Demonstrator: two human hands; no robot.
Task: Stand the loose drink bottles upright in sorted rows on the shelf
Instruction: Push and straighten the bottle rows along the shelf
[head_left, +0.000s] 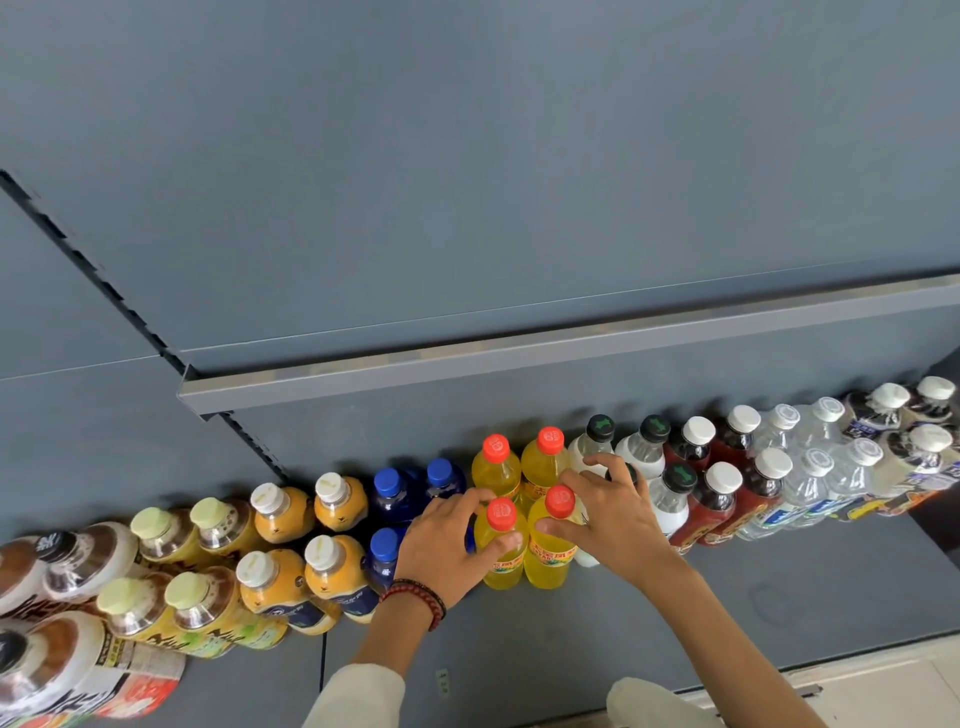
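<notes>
Two rows of upright drink bottles line the grey shelf (675, 613). In the middle stand several yellow bottles with red caps. My left hand (447, 545) grips the front-left yellow bottle (503, 558), thumb on its front and fingers behind its neck. My right hand (608, 514) grips the front-right yellow bottle (550, 561), thumb on its shoulder, fingers spread over a dark-capped white bottle (626, 475) behind. The two rear yellow bottles (496, 467) stand free.
Left of the yellow ones stand blue bottles (387, 499), orange bottles (332, 571) and brown-and-yellow bottles (197, 613). Right of them are white bottles (670, 493), dark red bottles (722, 499) and clear water bottles (810, 478). An upper shelf edge (519, 353) runs above.
</notes>
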